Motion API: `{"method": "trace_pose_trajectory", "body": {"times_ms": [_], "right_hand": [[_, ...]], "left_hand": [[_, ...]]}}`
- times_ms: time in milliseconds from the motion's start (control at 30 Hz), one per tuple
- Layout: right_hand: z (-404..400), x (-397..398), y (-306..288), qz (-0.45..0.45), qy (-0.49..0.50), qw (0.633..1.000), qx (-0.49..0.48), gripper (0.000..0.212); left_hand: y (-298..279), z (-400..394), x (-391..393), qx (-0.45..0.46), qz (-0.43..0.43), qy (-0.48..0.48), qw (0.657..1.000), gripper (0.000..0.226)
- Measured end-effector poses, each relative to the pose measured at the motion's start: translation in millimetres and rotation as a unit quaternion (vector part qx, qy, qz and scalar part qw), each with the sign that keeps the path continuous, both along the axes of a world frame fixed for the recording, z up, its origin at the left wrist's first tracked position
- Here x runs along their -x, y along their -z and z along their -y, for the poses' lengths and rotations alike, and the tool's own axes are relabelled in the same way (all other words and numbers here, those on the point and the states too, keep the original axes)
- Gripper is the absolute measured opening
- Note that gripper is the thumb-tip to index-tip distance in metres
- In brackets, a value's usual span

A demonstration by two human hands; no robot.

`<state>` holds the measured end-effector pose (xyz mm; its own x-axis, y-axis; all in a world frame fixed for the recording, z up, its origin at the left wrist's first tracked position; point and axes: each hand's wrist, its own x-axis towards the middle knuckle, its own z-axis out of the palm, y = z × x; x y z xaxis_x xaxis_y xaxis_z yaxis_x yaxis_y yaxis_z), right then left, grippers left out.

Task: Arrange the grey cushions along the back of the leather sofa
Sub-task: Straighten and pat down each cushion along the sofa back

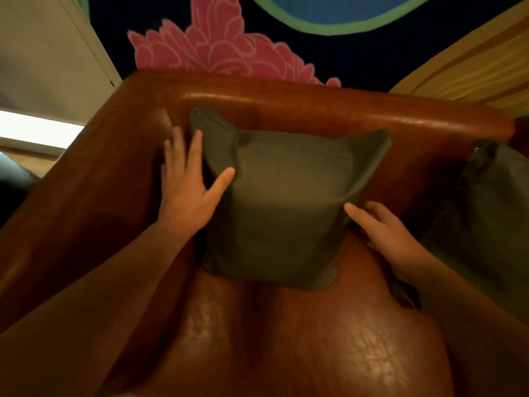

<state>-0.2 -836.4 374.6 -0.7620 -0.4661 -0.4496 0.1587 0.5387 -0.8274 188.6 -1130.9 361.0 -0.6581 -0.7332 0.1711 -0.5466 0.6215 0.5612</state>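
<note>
A grey cushion (pixel 283 204) stands upright against the backrest of the brown leather sofa (pixel 315 110), near its left corner. My left hand (pixel 186 190) lies flat with straight fingers along the cushion's left edge, thumb resting on its front. My right hand (pixel 392 239) is at the cushion's lower right side, index finger stretched onto the fabric, the other fingers partly hidden behind the edge. A second grey cushion (pixel 486 213) leans against the backrest at the right, cut off by the frame edge.
The sofa's left armrest (pixel 86 181) rises beside my left arm. The seat (pixel 286 339) stretches below the cushion. Behind the backrest hangs a dark wall painting with a pink flower (pixel 217 44). A yellow striped surface (pixel 472 73) shows at the upper right.
</note>
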Motion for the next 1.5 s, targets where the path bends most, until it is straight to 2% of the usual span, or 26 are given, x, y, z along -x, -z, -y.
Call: {"method": "trace_pose_trajectory", "body": {"times_ms": [33,100,167,200,300,400,500,600,733,800,967,1000,1033,1067,1100,1133,1167,1200,1233,1267,1333,1400,1500], "right_hand": [[11.9,1.7,-2.0,0.023,0.017,0.999,0.021,0.053],[27.8,6.2,-1.5,0.05,0.058,0.995,0.056,0.064],[36.4,11.0,2.7,0.075,0.104,0.985,0.119,0.071],[38.5,12.2,5.6,0.085,0.116,0.979,0.144,0.074],[40.1,9.7,9.0,0.086,0.123,0.972,0.179,0.072],[36.2,8.6,8.1,0.058,0.122,0.968,0.209,0.042],[29.8,4.2,3.4,0.032,0.132,0.962,0.238,0.026],[25.8,-2.7,8.0,0.008,0.135,0.956,0.261,0.028],[33.1,-3.9,3.5,-0.043,0.148,0.952,0.264,0.029],[31.5,2.4,2.6,-0.068,0.167,0.95,0.257,0.031],[17.8,17.1,20.5,-0.031,0.147,0.965,0.215,0.034],[15.4,17.8,21.2,-0.035,0.142,0.97,0.195,0.043],[12.7,17.1,20.1,-0.064,0.147,0.974,0.158,0.061],[10.0,16.0,17.9,-0.141,0.155,0.972,0.103,0.08],[6.9,13.4,15.2,-0.256,0.148,0.954,0.047,0.092],[4.5,8.4,12.9,-0.395,0.113,0.912,0.007,0.095],[5.0,1.5,11.1,-0.521,0.046,0.852,-0.009,0.09],[9.0,-5.6,12.1,-0.605,-0.044,0.795,-0.008,0.083],[14.8,-12.1,17.3,-0.65,-0.141,0.746,-0.002,0.078],[20.0,-16.5,26.1,-0.672,-0.221,0.707,-0.007,0.074],[27.2,-15.7,42.7,-0.695,-0.3,0.651,-0.05,0.071],[32.6,0.9,49.8,-0.711,-0.305,0.627,-0.089,0.072],[43.8,30.8,48.3,-0.718,-0.304,0.619,-0.093,0.079]], "left_hand": [[1.4,-0.4,1.6,-0.111,-0.051,-0.052,0.991,0.113],[0.8,-2.9,5.7,-0.35,-0.127,-0.126,0.92,0.135],[4.3,-9.4,9.7,-0.514,-0.12,-0.129,0.84,0.13],[7.2,-14.1,12.4,-0.549,-0.117,-0.117,0.82,0.118],[16.4,-26.5,20.8,-0.551,-0.173,-0.12,0.807,0.088],[13.4,-34.8,28.1,-0.546,-0.235,-0.127,0.794,0.078],[13.6,-40.6,31.1,-0.547,-0.248,-0.124,0.79,0.08],[12.7,-48.4,36.3,-0.551,-0.264,-0.134,0.78,0.084],[10.2,-56.9,40.9,-0.566,-0.302,-0.144,0.753,0.071],[13.2,-62.1,39.9,-0.58,-0.295,-0.131,0.748,0.075],[15.4,-64.6,44.5,-0.562,-0.218,-0.125,0.788,0.099],[16.7,-63.9,46.7,-0.549,-0.212,-0.131,0.798,0.099],[17.6,-64.3,47.7,-0.507,-0.207,-0.138,0.825,0.098],[16.6,-65.4,46.9,-0.426,-0.194,-0.141,0.873,0.097],[14.5,-67.8,44.7,-0.295,-0.171,-0.134,0.931,0.095],[11.7,-71.3,41.6,-0.128,-0.154,-0.092,0.976,0.091],[8.1,-75.8,40.2,0.038,-0.14,-0.001,0.989,0.086],[5.0,-81.3,42.6,0.176,-0.125,0.118,0.969,0.082],[5.7,-87.5,46.7,0.269,-0.105,0.234,0.928,0.079],[10.3,-92.4,51.4,0.317,-0.077,0.319,0.89,0.078],[23.1,-94.6,59.6,0.363,-0.018,0.394,0.844,0.077],[33.8,-83.2,67.9,0.401,0.017,0.396,0.826,0.079],[39.4,-61.0,85.3,0.414,0.016,0.372,0.831,0.081]]}}
